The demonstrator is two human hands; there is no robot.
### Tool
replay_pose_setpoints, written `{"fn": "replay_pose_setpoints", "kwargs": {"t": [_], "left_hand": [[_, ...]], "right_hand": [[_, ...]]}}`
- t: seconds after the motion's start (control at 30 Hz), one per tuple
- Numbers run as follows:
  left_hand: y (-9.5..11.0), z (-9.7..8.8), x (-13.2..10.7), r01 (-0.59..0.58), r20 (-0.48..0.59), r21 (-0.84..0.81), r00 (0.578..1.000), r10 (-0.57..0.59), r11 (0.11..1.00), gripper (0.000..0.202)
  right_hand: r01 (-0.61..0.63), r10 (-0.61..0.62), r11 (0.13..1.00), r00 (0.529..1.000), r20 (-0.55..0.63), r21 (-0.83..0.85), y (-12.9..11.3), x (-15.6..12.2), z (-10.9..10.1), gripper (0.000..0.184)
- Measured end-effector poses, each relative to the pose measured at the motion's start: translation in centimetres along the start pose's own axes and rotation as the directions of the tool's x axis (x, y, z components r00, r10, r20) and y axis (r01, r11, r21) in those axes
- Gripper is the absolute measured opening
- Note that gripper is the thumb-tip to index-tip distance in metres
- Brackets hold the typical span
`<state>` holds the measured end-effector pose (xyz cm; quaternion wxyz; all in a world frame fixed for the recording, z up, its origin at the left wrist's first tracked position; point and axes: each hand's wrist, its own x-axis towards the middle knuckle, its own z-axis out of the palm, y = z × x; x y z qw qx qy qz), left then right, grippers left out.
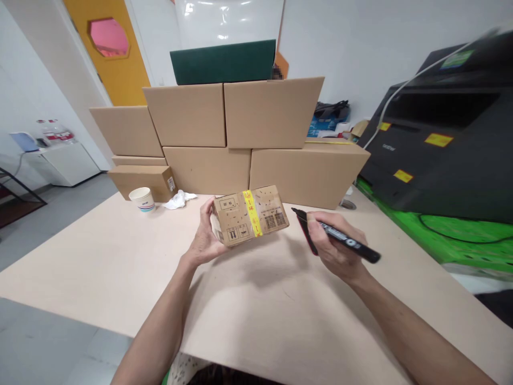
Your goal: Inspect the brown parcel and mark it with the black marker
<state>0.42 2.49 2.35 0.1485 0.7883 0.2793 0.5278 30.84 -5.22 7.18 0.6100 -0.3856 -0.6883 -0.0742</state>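
My left hand (205, 235) grips a small cardboard box (249, 215) by its left end and holds it tilted just above the table (120, 267). The box has a yellow tape strip with red characters across its middle, plus printed marks and a barcode. My right hand (334, 247) is closed on a black marker (340, 238), whose tip points left toward the box's right end, a short gap away. A dark red flat object shows under the fingers of that hand; I cannot make out what it is.
Several large cardboard boxes (260, 115) are stacked along the table's far edge, a green board on top. A paper cup (142, 199) and a crumpled white tissue (178, 200) sit at the back left. A black printer (444, 139) on a green mat stands right.
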Motion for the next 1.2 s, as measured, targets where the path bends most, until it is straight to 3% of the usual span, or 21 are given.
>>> {"fn": "replay_pose_setpoints", "kwargs": {"t": [0.07,0.1,0.17,0.23,0.33,0.43,0.5,0.57,0.67,0.73,0.8,0.9,0.97,1.2], "left_hand": [[0.1,0.0,0.0,-0.001,0.008,-0.017,1.0,0.001,1.0,0.133],[0.1,0.0,0.0,0.0,0.01,-0.02,1.0,0.0,1.0,0.133],[0.0,-0.1,-0.1,0.01,0.01,-0.015,1.0,-0.01,1.0,0.134],[0.0,-0.2,-0.1,0.023,0.01,-0.005,1.0,-0.023,1.0,0.135],[0.0,-0.3,-0.1,0.026,0.011,-0.004,1.0,-0.026,1.0,0.135],[0.1,-0.4,-0.1,0.03,0.006,-0.007,1.0,-0.03,1.0,0.135],[0.1,-0.4,0.0,0.034,0.009,-0.015,0.999,-0.034,0.999,0.134],[0.1,-0.4,0.0,0.029,0.012,-0.025,1.0,-0.029,0.999,0.133],[-0.2,-0.4,0.0,0.024,0.01,-0.023,1.0,-0.023,0.999,0.134],[-0.4,-0.3,-0.1,0.021,0.009,-0.018,1.0,-0.02,1.0,0.136],[-0.6,-0.1,-0.1,0.015,0.006,-0.017,1.0,-0.015,1.0,0.136],[-0.8,0.1,-0.2,0.011,0.005,-0.024,1.0,-0.011,1.0,0.135],[-0.9,0.1,-0.2,0.011,0.005,-0.035,1.0,-0.011,0.999,0.135],[-0.8,0.1,-0.1,0.023,0.007,-0.037,1.0,-0.022,0.999,0.134]], "right_hand": [[0.061,-0.056,0.998,0.985,0.163,-0.023,1.2,-1.2,-0.1,0.013],[0.095,-0.088,0.995,0.955,0.282,-0.012,1.8,-1.9,0.0,0.016],[0.119,-0.091,0.993,0.827,0.555,-0.015,2.9,-3.7,0.2,0.026],[0.167,-0.063,0.984,0.677,0.733,-0.069,3.6,-5.4,0.6,0.04],[0.206,-0.006,0.971,0.532,0.847,-0.123,3.8,-7.2,1.3,0.047],[0.16,0.039,0.979,0.468,0.883,-0.128,3.5,-7.8,1.8,0.047],[0.116,0.063,0.985,0.456,0.888,-0.129,3.5,-7.6,1.7,0.053],[0.054,0.121,0.984,0.482,0.868,-0.167,3.8,-7.1,1.4,0.057],[-0.052,0.347,0.916,0.603,0.718,-0.398,4.9,-6.1,0.5,0.048],[-0.134,0.538,0.778,0.648,0.539,-0.614,6.0,-5.3,-0.3,0.054],[-0.207,0.697,0.606,0.603,0.387,-0.768,7.2,-4.6,-1.0,0.073],[-0.288,0.839,0.446,0.465,0.284,-0.847,9.0,-4.0,-1.4,0.091],[-0.341,0.87,0.42,0.413,0.267,-0.841,10.1,-3.9,-1.3,0.097],[-0.694,0.922,0.373,0.349,0.166,-0.615,13.6,-3.4,-0.5,0.12]]}}
